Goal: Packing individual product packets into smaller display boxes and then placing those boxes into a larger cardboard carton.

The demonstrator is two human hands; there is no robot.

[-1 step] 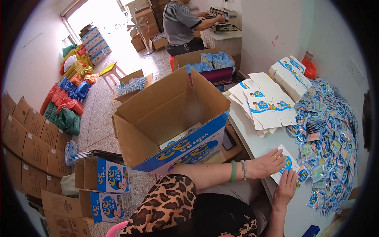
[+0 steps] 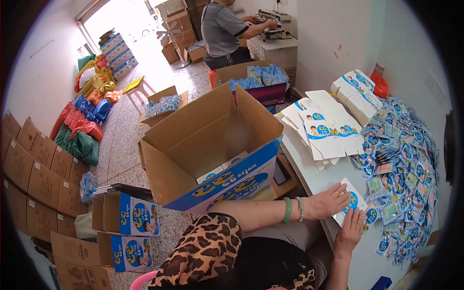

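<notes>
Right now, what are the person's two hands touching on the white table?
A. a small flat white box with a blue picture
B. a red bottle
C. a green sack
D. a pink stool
A: the left hand and the right hand both rest on the small flat white box near the table's edge.

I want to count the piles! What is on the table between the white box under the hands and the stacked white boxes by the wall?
In the head view, flattened white cartons lie fanned out there.
</notes>
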